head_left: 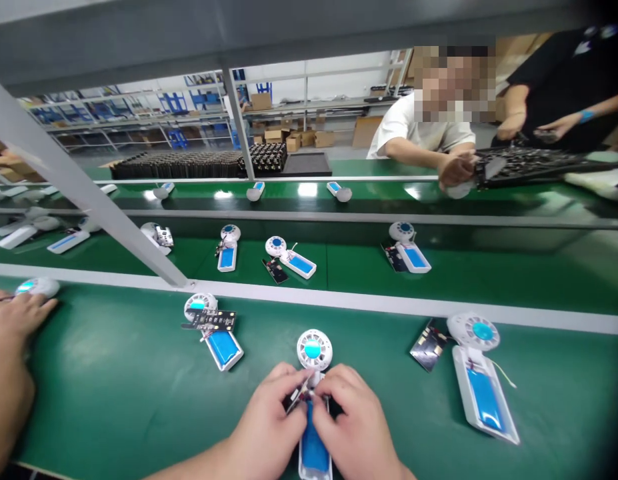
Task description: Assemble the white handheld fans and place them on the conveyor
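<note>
Right in front of me a white handheld fan lies with its casing open, a blue battery in its handle. My left hand pinches a small dark circuit board beside the fan's neck. From the other side, my right hand is closed, its fingertips meeting the left ones over the neck and the battery's top end. What its fingers grip is too small and covered to make out; thin wires are near there.
Opened fans with boards lie left and right on the green bench. A co-worker's hand touches a fan at far left. Beyond a metal rail, a conveyor carries several fans. A slanted post rises at left; people work opposite.
</note>
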Motion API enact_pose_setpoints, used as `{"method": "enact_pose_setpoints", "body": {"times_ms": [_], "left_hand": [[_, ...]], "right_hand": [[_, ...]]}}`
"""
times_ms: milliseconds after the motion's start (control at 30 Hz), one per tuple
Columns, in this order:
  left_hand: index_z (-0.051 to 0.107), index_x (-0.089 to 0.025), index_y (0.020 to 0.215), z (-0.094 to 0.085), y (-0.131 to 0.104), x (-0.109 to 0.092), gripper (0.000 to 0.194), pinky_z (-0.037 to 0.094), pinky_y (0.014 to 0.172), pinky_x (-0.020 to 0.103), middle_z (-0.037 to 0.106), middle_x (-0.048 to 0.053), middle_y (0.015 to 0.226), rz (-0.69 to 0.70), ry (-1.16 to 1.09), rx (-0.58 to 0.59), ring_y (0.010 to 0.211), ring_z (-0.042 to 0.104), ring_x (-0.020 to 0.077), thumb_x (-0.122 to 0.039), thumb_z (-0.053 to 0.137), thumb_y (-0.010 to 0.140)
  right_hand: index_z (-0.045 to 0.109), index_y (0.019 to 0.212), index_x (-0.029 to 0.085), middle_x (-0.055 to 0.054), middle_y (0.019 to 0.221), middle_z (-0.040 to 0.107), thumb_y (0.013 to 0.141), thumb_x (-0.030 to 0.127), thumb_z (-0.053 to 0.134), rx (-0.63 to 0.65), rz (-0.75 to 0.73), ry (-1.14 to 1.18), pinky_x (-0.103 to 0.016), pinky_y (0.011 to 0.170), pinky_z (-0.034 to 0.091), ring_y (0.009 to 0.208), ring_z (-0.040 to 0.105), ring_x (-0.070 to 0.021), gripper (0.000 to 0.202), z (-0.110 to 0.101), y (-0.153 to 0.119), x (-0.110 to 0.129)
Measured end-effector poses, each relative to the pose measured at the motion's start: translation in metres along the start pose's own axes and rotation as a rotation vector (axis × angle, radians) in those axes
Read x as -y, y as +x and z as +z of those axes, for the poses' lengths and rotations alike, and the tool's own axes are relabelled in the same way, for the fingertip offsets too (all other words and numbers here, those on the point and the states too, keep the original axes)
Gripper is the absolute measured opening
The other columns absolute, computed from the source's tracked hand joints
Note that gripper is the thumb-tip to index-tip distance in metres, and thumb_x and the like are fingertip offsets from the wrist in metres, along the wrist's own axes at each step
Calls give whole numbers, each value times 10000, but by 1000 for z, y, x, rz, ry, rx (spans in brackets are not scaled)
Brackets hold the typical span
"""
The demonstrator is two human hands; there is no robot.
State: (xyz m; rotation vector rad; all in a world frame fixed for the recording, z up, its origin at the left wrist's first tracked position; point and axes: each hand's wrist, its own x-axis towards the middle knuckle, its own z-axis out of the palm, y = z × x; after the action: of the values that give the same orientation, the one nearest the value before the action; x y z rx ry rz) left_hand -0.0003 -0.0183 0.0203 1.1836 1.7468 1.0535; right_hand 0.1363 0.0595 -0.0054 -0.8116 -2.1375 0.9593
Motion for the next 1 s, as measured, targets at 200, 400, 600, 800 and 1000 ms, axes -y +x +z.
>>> {"method": "enact_pose_setpoints", "body": {"times_ms": [200,400,600,800,1000], "left_hand": [[688,-208,852,-2,0,2,187,485,740,261,633,16,829,72,218,-29,796,620,163,-112,531,884],[705,-242,976,-2,-2,0,227,493,752,253,649,22,876,207,298,-15,804,625,154,-139,507,939],[694,-234,1088,-3,-3,-4,262,528,779,274,668,56,933,279,397,14,839,640,175,-145,496,942],[628,-203,1224,-6,-6,-4,356,559,825,307,660,107,1049,401,499,40,910,648,196,-102,447,936],[572,-186,1291,-5,-8,2,419,569,816,344,672,120,1056,480,586,41,900,645,215,-69,433,913]], "right_hand": [[599,692,201,-11,699,577,806,77,551,-159,-170,-108,-291,648,396,696,518,-162,175,7,-4,3],[569,681,201,-4,693,564,818,76,539,-205,-174,-125,-300,658,369,688,505,-157,188,9,-5,3],[551,670,204,-12,686,557,822,68,507,-190,-158,-149,-310,667,376,686,511,-164,209,7,-6,5],[547,678,191,-15,679,555,845,64,496,-142,-219,-150,-326,686,386,668,507,-158,216,5,-7,3],[554,733,170,-35,709,569,865,51,475,-92,-297,-163,-374,754,417,699,517,-167,194,3,-9,1]]}}
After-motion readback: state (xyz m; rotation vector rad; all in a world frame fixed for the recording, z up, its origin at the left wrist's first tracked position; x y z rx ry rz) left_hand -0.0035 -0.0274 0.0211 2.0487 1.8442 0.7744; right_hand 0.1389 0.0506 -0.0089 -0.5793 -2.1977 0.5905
